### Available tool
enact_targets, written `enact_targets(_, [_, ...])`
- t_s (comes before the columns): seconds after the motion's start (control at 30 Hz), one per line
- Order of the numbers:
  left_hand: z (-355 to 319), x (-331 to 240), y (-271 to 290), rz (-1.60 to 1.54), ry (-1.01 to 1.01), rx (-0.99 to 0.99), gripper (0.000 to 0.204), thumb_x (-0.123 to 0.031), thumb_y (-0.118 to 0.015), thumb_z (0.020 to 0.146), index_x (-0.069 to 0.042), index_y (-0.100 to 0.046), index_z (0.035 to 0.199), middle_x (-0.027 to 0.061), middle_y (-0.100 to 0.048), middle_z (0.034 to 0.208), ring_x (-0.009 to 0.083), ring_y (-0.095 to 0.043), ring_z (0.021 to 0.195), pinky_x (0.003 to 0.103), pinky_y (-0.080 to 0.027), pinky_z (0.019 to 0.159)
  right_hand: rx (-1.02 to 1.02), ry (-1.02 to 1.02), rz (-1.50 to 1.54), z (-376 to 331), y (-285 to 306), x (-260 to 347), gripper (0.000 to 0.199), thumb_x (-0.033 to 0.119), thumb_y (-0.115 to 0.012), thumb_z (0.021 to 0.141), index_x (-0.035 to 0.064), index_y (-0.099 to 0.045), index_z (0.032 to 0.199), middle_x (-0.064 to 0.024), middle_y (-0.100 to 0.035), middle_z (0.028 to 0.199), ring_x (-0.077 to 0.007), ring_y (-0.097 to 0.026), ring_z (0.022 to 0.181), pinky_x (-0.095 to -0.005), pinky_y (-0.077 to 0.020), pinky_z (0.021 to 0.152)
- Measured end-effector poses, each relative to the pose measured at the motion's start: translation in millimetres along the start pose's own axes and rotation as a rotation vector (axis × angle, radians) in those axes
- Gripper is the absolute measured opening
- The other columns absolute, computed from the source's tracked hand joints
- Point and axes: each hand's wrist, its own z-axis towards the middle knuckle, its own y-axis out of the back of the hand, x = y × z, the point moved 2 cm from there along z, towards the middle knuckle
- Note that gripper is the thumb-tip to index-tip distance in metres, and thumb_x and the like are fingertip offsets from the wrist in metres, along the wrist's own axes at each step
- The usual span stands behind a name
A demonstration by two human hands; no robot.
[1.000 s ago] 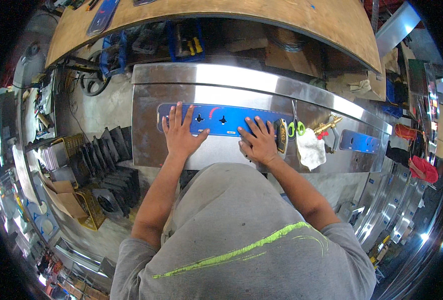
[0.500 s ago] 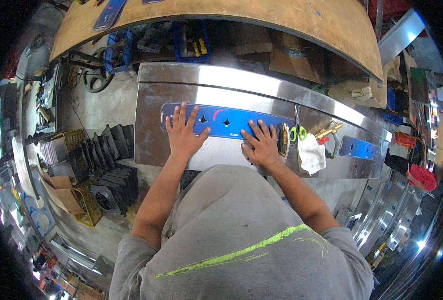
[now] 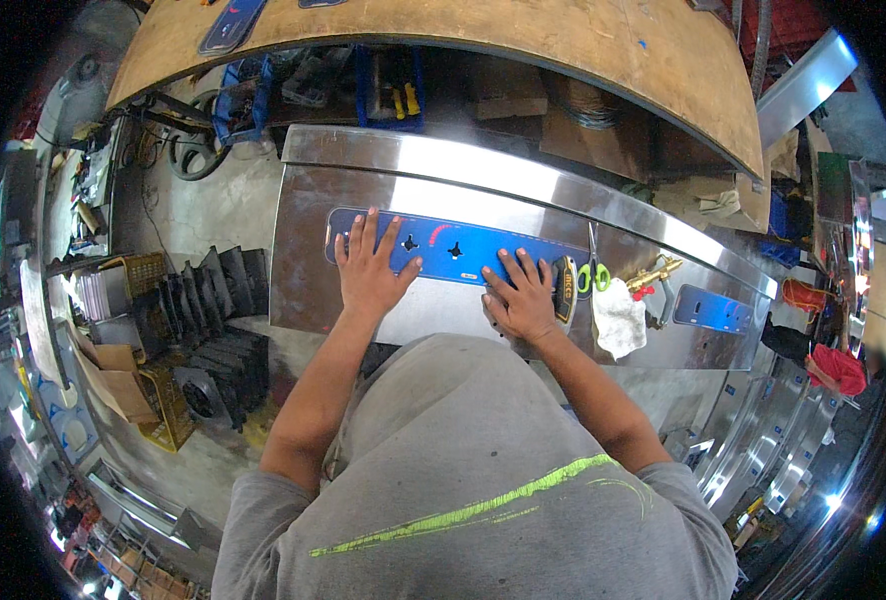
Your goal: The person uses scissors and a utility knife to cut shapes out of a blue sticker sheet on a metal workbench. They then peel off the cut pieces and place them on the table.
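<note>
A long blue panel (image 3: 478, 246) with cross-shaped cutouts and a red curved mark lies along a shiny stainless steel piece (image 3: 303, 285). Flat on the panel's left part rests my left hand (image 3: 369, 275), fingers spread. My right hand (image 3: 525, 302) lies on the panel's right part and its near edge, its fingers also apart. Just right of that hand is a black-and-yellow hand tool (image 3: 565, 290). Green-handled scissors (image 3: 594, 277), a crumpled white cloth (image 3: 620, 320) and a brass valve fitting (image 3: 658, 275) follow. A shorter blue panel (image 3: 713, 309) sits at the steel's right end.
Beyond the steel stands a wooden table (image 3: 523, 25) with blue bins (image 3: 388, 85) beneath it. Black metal parts (image 3: 225, 345) and yellow crates (image 3: 168, 410) occupy the floor at left. Part of a person in red (image 3: 835, 370) shows at far right, near stacked steel panels (image 3: 753, 420).
The whole view has shifted slightly. Both hands stay spread on the blue panel in nearly the same places.
</note>
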Motion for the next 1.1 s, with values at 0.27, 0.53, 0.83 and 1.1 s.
enact_targets(0.27, [-0.5,0.5,-3.3,-0.005,-0.002,-0.042,0.08,-0.064,-0.063,0.086,-0.025,-0.047,0.153,0.0135,-0.034,0.163,0.0362,-0.031,0.149,0.064,-0.017,0.119,-0.001,-0.011,0.021,-0.2,0.4,0.5,0.048,0.046,-0.061,0.093,0.0327,-0.059,0.14,-0.0068,-0.046,0.155,-0.0345,-0.037,0.144,-0.0634,-0.0246,0.115])
enact_targets(0.53, [-2.1,0.3,-1.8,0.006,-0.006,-0.042,0.078,-0.065,-0.063,0.086,-0.026,-0.047,0.153,0.014,-0.034,0.163,0.0367,-0.032,0.149,0.063,-0.017,0.119,0.026,-0.021,-0.004,-0.3,-0.2,1.5,0.047,0.047,-0.06,0.093,0.032,-0.061,0.138,-0.007,-0.047,0.154,-0.0341,-0.038,0.143,-0.0635,-0.0252,0.115])
enact_targets(0.83, [-3.2,0.2,-1.3,0.02,-0.02,-0.046,0.076,-0.067,-0.057,0.091,-0.029,-0.043,0.156,0.0142,-0.033,0.163,0.0351,-0.03,0.15,0.062,-0.016,0.12,-0.013,-0.004,-0.014,-0.7,-0.9,1.5,0.046,0.048,-0.06,0.093,0.0305,-0.063,0.136,-0.0074,-0.048,0.154,-0.0337,-0.037,0.144,-0.0626,-0.0244,0.115])
enact_targets(1.1, [-1.4,-0.2,-2.1,0.01,-0.013,-0.051,0.076,-0.065,-0.06,0.089,-0.029,-0.045,0.154,0.0151,-0.033,0.163,0.0356,-0.032,0.15,0.062,-0.017,0.12,-0.047,0.001,0.023,-0.9,-1.2,0.5,0.048,0.042,-0.068,0.088,0.0286,-0.066,0.134,-0.0087,-0.046,0.156,-0.0338,-0.035,0.146,-0.0611,-0.0229,0.116])
